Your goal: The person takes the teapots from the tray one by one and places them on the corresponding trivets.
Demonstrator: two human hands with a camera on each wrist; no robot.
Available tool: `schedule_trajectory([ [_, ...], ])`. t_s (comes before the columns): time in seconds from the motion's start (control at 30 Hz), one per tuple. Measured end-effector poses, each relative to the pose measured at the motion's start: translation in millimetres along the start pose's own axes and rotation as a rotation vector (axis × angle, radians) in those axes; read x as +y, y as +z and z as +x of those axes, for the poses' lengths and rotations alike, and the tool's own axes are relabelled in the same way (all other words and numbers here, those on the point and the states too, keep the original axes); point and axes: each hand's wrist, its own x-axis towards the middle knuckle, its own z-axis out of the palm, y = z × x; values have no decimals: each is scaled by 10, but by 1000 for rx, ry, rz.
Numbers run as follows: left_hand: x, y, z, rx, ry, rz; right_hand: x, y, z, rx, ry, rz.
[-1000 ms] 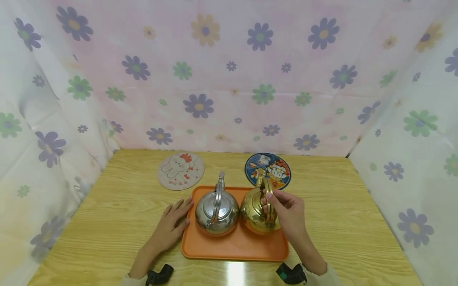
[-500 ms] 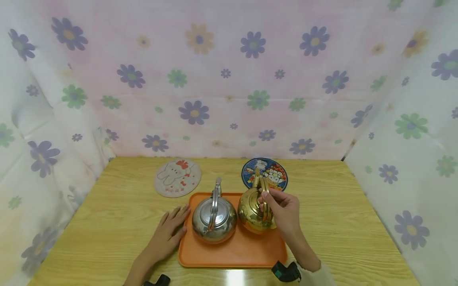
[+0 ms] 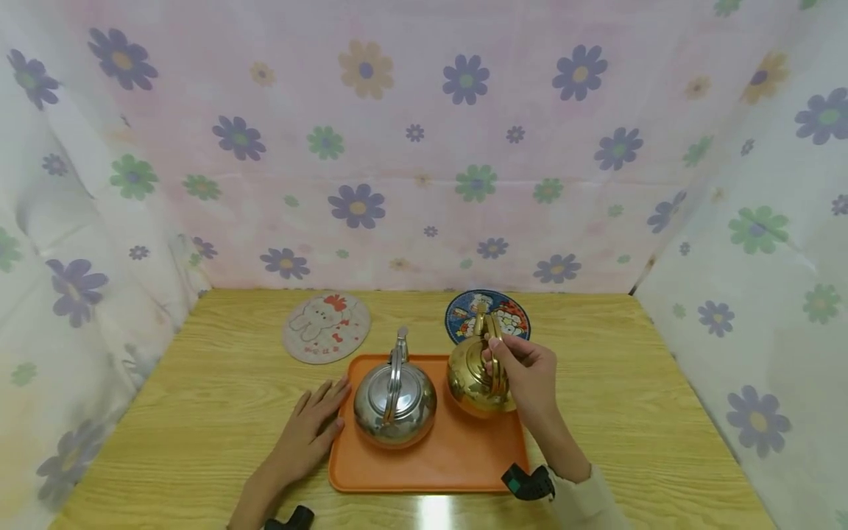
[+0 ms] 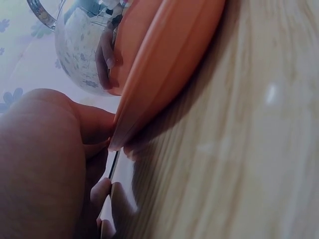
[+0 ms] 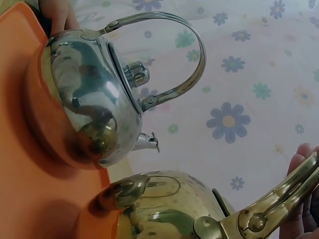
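Note:
My right hand (image 3: 535, 375) grips the arched handle of a shiny gold kettle (image 3: 472, 383) at the right half of an orange tray (image 3: 424, 471). The kettle's spout points to the back. In the right wrist view, fingers curl around the gold handle, and the gold kettle (image 5: 164, 209) is cut off by the lower edge. Beside it a silver kettle (image 3: 395, 405) stands upright on the tray's left half, handle raised. My left hand (image 3: 308, 430) lies with fingers extended against the tray's left edge; in the left wrist view its thumb touches the tray rim (image 4: 164, 64).
Two round mats lie at the back of the wooden table (image 3: 199, 412): a pale bunny mat (image 3: 326, 327) on the left and a dark blue cartoon mat (image 3: 457, 316) behind the gold kettle, partly hidden by it. Flowered cloth (image 3: 397, 154) walls in the back and sides.
The gold kettle has shifted slightly back and right with my right hand, widening the gap to the silver kettle. My left hand stays at the tray edge. The head view has tilted a little.

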Motion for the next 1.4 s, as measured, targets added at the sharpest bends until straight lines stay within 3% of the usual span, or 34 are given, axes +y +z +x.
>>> schedule_trajectory([
  [0.67, -10, 5, 10, -8, -14, -6, 28, -40, 146, 68, 13, 35],
  [1.0, -14, 10, -21, -3, -24, 1, 9, -35, 215, 69, 67, 45],
  [1.4, -15, 12, -10, -13, -37, -6, 31, -30, 338, 61, 27, 21],
])
